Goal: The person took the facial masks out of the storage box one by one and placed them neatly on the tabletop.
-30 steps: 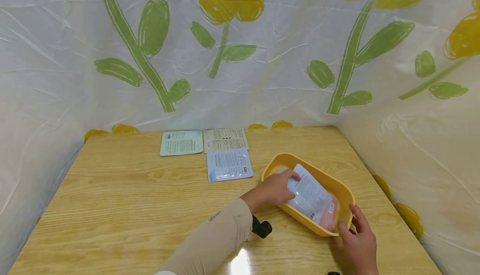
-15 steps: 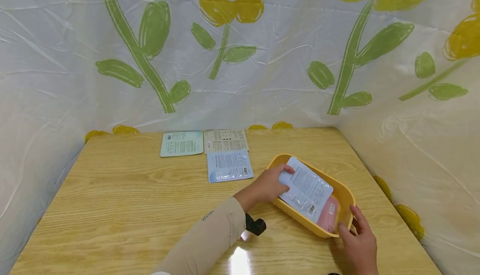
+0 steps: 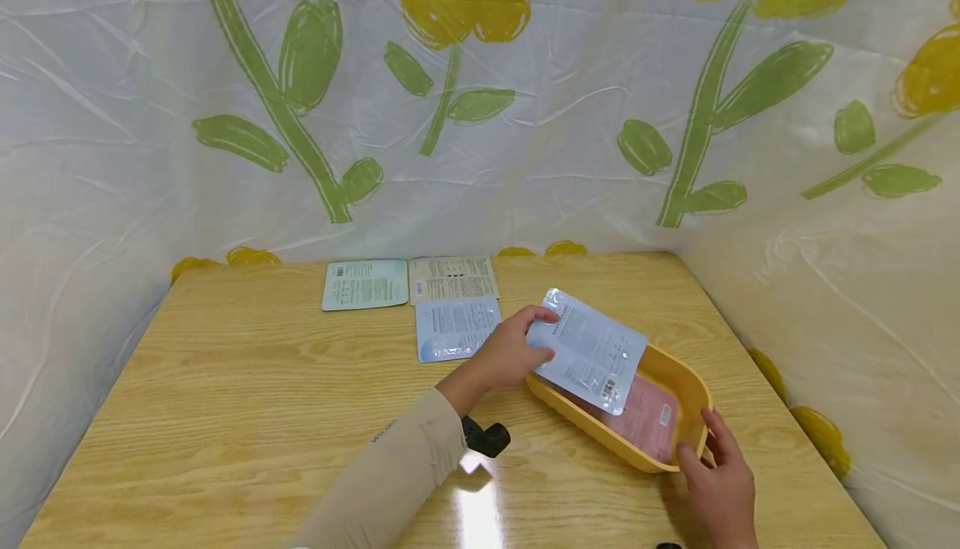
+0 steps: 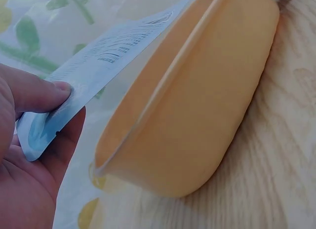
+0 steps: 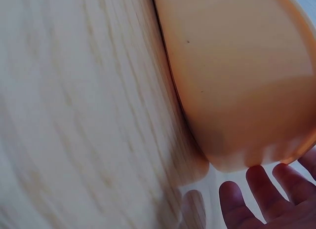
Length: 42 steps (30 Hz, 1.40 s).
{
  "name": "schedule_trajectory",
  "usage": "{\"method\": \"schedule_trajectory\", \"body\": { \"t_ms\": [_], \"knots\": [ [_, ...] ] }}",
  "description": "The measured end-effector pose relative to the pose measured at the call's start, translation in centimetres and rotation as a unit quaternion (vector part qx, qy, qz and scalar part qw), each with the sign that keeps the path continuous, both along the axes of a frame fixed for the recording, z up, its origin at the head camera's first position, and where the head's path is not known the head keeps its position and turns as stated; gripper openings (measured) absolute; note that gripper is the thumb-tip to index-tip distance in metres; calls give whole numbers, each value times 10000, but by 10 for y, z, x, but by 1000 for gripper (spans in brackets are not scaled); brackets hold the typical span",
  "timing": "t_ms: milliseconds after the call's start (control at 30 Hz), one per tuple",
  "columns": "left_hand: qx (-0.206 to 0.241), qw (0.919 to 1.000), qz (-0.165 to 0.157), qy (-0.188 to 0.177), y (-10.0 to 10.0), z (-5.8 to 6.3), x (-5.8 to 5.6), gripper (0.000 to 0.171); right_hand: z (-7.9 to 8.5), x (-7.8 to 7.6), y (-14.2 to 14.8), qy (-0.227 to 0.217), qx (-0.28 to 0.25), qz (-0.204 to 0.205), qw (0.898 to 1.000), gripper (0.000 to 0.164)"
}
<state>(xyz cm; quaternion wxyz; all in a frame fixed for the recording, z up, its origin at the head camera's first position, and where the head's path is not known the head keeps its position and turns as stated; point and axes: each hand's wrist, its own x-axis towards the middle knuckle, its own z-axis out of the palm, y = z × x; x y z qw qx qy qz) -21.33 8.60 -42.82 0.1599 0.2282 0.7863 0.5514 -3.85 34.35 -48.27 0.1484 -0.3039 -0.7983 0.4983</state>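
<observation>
My left hand pinches a light blue sheet mask packet by its left end, thumb on the printed face and fingers beneath, as the left wrist view shows. The packet is tilted over the left part of a yellow plastic bin, covering the far rim there. Inside the bin lies a pink packet, partly hidden by the blue one. At the bin's right end my right hand holds the rim, thumb over the edge. In the right wrist view its fingertips touch the outer wall.
Flat at the back of the wooden table lie a pale green packet, a beige packet and another blue packet, partly behind my left hand. Flower-printed cloth encloses the table's back and sides.
My left hand has lifted the blue packet up and to the left, partly out of the bin. More of the pink packet shows. My right hand stays on the bin's end.
</observation>
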Motion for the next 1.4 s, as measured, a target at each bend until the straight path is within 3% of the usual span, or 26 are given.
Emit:
{"method": "schedule_trajectory", "body": {
  "t_ms": [433,767,1000,1400],
  "knots": [
    [321,9981,517,-137,-32,-3,-17,43,2,-1,0,-72,-10,-13,10000,63],
    [460,9934,967,-408,-59,-15,-27,46,1,-1,1,-166,-5,12,9999,64],
    [654,9873,1344,-534,-79,-21,-31,47,1,-2,1,-229,3,27,9997,64],
    [586,9771,1938,-653,-118,-37,-35,48,0,-1,0,-214,-43,3,9998,64]
  ]
}}
